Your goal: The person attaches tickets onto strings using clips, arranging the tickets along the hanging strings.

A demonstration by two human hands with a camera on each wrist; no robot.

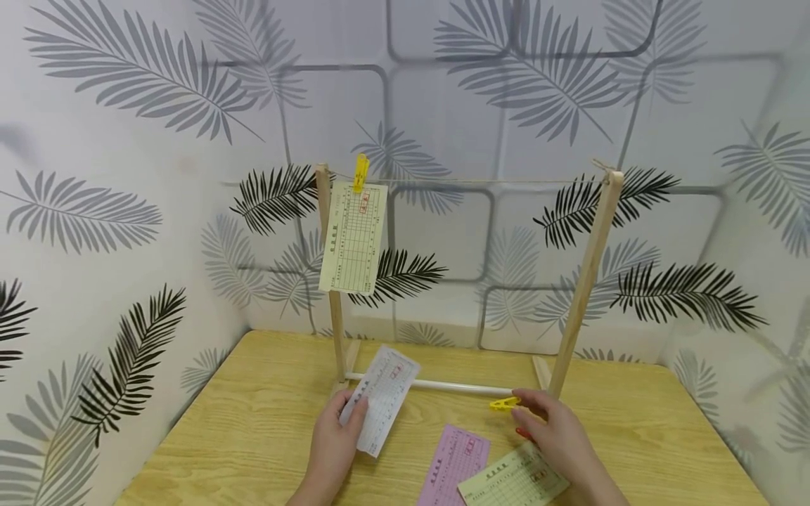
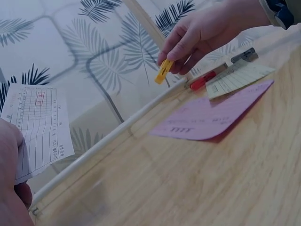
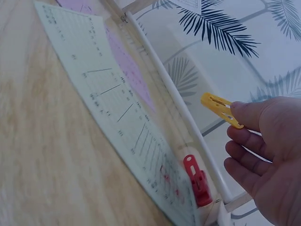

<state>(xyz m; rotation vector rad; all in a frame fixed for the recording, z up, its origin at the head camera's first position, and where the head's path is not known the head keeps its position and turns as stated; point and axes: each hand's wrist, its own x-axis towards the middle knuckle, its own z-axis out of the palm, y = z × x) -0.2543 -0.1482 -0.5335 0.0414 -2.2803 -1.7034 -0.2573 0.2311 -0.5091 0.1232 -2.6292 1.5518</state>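
Observation:
My left hand [image 1: 335, 439] pinches a white printed form [image 1: 384, 393] by its lower left edge, thumb on top, raised over the table. A yellow clothespin [image 1: 504, 403] is pinched between thumb and index finger of my right hand [image 1: 557, 432], its other end pointing left. In the right wrist view the other fingers of that hand curl loosely below the yellow clothespin [image 3: 221, 109]. Under the right hand lies a red clothespin [image 3: 198, 181], beside a pale yellow-green form [image 1: 512, 478]. That form partly overlaps a pink form [image 1: 455, 460] on the table.
A wooden frame with a left post [image 1: 336, 316], a right post [image 1: 585, 288] and a white bottom bar [image 1: 462, 386] stands on the table [image 1: 253, 422]. From its string [image 1: 493, 181], another pale form [image 1: 354, 239] hangs by a yellow clothespin [image 1: 361, 172]. A dark clothespin [image 2: 243, 55] lies near the forms.

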